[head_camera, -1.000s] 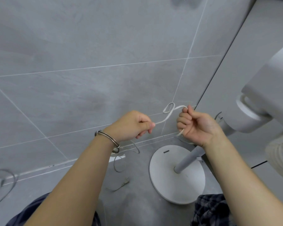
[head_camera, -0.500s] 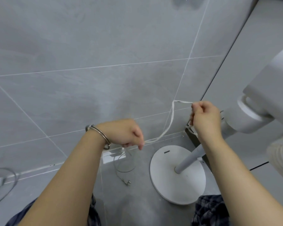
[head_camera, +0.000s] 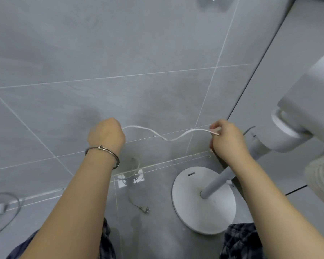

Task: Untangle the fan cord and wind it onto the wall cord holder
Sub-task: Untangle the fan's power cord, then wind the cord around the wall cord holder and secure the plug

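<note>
A white fan cord (head_camera: 168, 140) runs in a loose wave between my two hands in front of the grey tiled wall. My left hand (head_camera: 107, 135), with a metal bangle on the wrist, is closed around one part of the cord. My right hand (head_camera: 226, 139) pinches the cord further along between thumb and fingers. Below my left hand the cord hangs down and ends in a plug (head_camera: 145, 209) lying on the floor. The white fan stands at the right on its round base (head_camera: 193, 215). At the top edge a cord holder (head_camera: 214, 2) shows only partly and blurred.
The fan's pole (head_camera: 216, 182) rises from the base to the white head (head_camera: 310, 113) at the right edge. A second grey cable with a white piece (head_camera: 0, 210) lies on the floor at far left. Dark patterned trouser legs show at the bottom.
The knotted loop between my hands has come out into a single loose strand. My hands have moved apart, the left one up and to the left. The plug now lies further right on the floor.
</note>
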A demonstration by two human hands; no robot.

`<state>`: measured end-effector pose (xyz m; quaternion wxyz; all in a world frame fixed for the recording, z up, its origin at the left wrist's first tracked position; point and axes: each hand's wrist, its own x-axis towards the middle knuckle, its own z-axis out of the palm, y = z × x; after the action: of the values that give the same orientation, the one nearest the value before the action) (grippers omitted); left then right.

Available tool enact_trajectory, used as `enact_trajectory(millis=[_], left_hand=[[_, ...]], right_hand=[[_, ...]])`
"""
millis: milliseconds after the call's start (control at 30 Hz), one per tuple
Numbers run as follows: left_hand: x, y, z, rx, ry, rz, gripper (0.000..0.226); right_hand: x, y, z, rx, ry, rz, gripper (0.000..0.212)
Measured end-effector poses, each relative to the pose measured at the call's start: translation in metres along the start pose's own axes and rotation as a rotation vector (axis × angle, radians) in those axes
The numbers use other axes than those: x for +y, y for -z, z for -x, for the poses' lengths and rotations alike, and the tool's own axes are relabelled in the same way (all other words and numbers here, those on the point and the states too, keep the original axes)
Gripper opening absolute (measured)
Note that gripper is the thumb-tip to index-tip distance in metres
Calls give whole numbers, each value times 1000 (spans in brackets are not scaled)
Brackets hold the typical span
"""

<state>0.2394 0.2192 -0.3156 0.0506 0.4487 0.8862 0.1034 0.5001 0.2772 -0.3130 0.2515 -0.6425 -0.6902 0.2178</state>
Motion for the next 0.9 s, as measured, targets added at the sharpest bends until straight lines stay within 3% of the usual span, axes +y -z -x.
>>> enact_trajectory(millis=[67,167,233,367,433,500,533,667,767,900], left_hand=[[3,-9,3,-155,-134,-1,36],[25,-13,18,-367,-511,215,58],[41,-9,32,-505,-648,406,54],[51,-3,46,-979,-668,650,36],[53,-2,48,-1052,-681,710,19],[54,-6,45,-939,-610,780,16],[54,-9,42,-808,-571,738,18],[47,-25,32,-130,-509,108,16],[44,-27,28,-54,-411,137,18],[48,-27,25,-94,-359,242,16]], right_hand=[[-12,3,5,-77,54,-133,14],[-20,-7,12,-147,99,-129,21],[-20,-13,12,-97,114,-97,23],[-19,-15,13,5,132,-73,18],[-17,-14,12,23,128,-88,19],[-15,-13,11,-10,120,-113,22],[-14,-12,11,-51,116,-117,23],[-16,-9,14,-338,134,-102,19],[-13,-13,12,-469,187,43,15],[-6,-20,10,-379,176,265,25]])
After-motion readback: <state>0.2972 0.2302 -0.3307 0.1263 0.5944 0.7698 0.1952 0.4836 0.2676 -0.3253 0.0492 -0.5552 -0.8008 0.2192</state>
